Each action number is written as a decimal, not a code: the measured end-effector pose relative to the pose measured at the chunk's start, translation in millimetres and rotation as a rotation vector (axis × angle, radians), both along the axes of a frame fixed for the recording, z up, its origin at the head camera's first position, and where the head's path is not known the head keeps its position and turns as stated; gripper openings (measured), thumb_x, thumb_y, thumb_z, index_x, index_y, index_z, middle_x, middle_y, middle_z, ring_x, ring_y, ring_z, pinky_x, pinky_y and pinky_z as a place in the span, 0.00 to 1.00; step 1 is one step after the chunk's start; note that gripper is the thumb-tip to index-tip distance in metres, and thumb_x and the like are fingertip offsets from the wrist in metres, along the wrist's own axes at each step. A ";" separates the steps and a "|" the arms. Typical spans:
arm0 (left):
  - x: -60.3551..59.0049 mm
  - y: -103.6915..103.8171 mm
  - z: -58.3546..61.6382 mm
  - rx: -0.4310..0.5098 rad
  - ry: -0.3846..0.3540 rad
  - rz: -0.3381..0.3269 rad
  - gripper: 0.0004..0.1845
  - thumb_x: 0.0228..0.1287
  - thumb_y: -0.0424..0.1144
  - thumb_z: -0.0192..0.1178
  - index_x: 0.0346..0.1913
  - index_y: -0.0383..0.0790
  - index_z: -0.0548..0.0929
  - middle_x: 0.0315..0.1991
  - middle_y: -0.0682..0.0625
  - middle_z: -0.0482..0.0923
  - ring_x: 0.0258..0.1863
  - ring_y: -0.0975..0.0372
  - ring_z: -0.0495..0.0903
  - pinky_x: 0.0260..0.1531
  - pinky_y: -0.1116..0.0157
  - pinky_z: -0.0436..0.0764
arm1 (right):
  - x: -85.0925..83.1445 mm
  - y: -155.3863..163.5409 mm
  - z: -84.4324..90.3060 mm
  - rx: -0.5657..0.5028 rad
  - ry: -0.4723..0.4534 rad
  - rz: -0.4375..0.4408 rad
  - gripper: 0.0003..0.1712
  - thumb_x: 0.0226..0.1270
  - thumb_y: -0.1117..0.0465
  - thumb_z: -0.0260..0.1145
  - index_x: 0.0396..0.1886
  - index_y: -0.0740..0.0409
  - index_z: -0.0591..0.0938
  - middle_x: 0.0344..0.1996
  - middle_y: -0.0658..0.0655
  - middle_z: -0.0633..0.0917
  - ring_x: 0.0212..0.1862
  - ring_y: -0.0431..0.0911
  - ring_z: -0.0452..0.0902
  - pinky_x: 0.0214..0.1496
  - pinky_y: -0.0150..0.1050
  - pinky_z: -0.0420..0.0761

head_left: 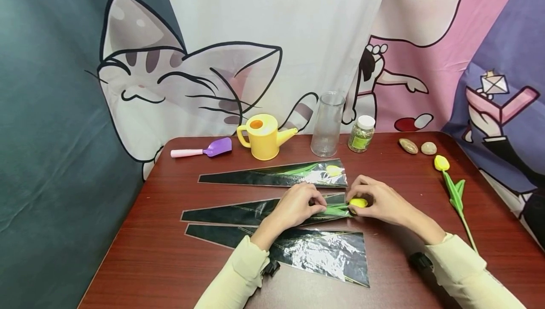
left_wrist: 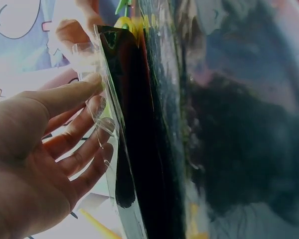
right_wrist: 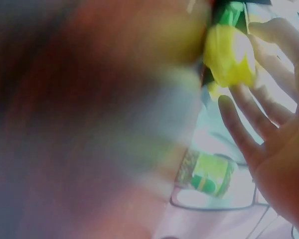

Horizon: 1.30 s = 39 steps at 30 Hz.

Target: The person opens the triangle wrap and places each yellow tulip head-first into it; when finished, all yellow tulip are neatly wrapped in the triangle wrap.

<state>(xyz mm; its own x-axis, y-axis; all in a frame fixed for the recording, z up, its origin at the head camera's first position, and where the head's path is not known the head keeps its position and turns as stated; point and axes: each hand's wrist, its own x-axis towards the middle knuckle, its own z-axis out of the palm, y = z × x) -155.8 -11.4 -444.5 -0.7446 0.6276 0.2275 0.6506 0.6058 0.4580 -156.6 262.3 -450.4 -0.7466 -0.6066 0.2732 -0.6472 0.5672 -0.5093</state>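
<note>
Three cone-shaped plastic flower sleeves lie on the dark red table (head_left: 153, 261). The far sleeve (head_left: 272, 174) has a yellow tulip inside. The near sleeve (head_left: 323, 252) looks empty. My left hand (head_left: 312, 203) rests its fingertips (left_wrist: 100, 113) on the wide end of the middle sleeve (head_left: 238, 212), its clear film edge (left_wrist: 105, 124) against them. My right hand (head_left: 356, 206) pinches the yellow bud (head_left: 359, 202) of a tulip at that sleeve's mouth, green leaves (head_left: 336, 209) inside the film. The bud (right_wrist: 230, 54) sits blurred against my fingers (right_wrist: 271, 47).
A loose yellow tulip (head_left: 453, 190) lies at the right. Along the back stand a purple scoop (head_left: 204, 150), a yellow watering can (head_left: 265, 136), a clear glass vase (head_left: 327, 124) and a small jar (head_left: 362, 134), with two stones (head_left: 418, 146) beside them.
</note>
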 end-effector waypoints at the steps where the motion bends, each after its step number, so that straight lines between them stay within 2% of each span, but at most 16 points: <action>1: 0.1 0.1 0.0 -0.001 -0.001 0.002 0.02 0.59 0.45 0.71 0.33 0.54 0.91 0.29 0.66 0.77 0.34 0.69 0.75 0.36 0.73 0.71 | 0.2 3.1 1.4 -0.011 -0.003 0.007 0.13 0.56 0.60 0.75 0.39 0.40 0.86 0.40 0.42 0.78 0.40 0.39 0.75 0.40 0.36 0.74; 4: 0.0 0.4 -0.1 -0.002 0.000 0.003 0.02 0.59 0.46 0.70 0.33 0.55 0.91 0.29 0.67 0.76 0.34 0.69 0.75 0.37 0.73 0.71 | 1.1 14.4 4.0 -0.039 -0.004 0.010 0.14 0.57 0.61 0.75 0.42 0.42 0.86 0.41 0.43 0.79 0.41 0.40 0.77 0.40 0.37 0.75; 7: -0.2 0.4 -0.7 -0.004 -0.001 0.004 0.02 0.59 0.46 0.71 0.34 0.55 0.91 0.28 0.67 0.76 0.34 0.69 0.75 0.36 0.73 0.71 | 3.3 27.0 3.0 -0.053 -0.010 -0.023 0.15 0.57 0.60 0.76 0.45 0.44 0.85 0.41 0.44 0.81 0.40 0.40 0.78 0.39 0.35 0.76; 16: 0.1 0.3 -0.5 0.003 -0.004 0.001 0.02 0.59 0.46 0.71 0.33 0.55 0.90 0.28 0.67 0.76 0.33 0.69 0.75 0.36 0.73 0.71 | 10.0 52.2 -5.5 -0.058 0.019 -0.078 0.17 0.55 0.60 0.77 0.44 0.46 0.85 0.38 0.45 0.83 0.39 0.40 0.78 0.37 0.33 0.75; 22: 0.9 0.0 -0.7 0.004 -0.005 0.002 0.02 0.59 0.46 0.70 0.33 0.55 0.90 0.28 0.67 0.76 0.33 0.69 0.74 0.34 0.73 0.70 | 11.6 55.8 -5.1 -0.050 0.015 -0.076 0.17 0.55 0.60 0.77 0.45 0.46 0.85 0.38 0.45 0.83 0.38 0.40 0.78 0.37 0.33 0.76; 32: 1.1 0.3 -0.1 0.002 -0.008 0.004 0.02 0.59 0.46 0.71 0.34 0.54 0.90 0.29 0.66 0.77 0.33 0.69 0.75 0.35 0.73 0.71 | 12.9 50.7 -7.4 -0.002 -0.073 -0.063 0.22 0.56 0.55 0.77 0.51 0.43 0.83 0.39 0.44 0.82 0.39 0.41 0.77 0.39 0.35 0.76; 39: 1.2 0.2 0.8 -0.001 -0.013 0.009 0.03 0.59 0.46 0.71 0.34 0.54 0.91 0.29 0.67 0.76 0.33 0.70 0.74 0.35 0.73 0.71 | 10.7 47.1 -9.8 -0.005 -0.052 -0.048 0.18 0.56 0.61 0.77 0.46 0.45 0.84 0.36 0.42 0.82 0.37 0.38 0.78 0.38 0.34 0.78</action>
<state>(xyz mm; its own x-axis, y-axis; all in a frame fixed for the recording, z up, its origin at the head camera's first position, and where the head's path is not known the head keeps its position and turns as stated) -154.7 -11.1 -443.7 -0.7531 0.6212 0.2166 0.6389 0.6122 0.4658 -146.0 309.4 -460.1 -0.7882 -0.5682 0.2365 -0.5918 0.5942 -0.5447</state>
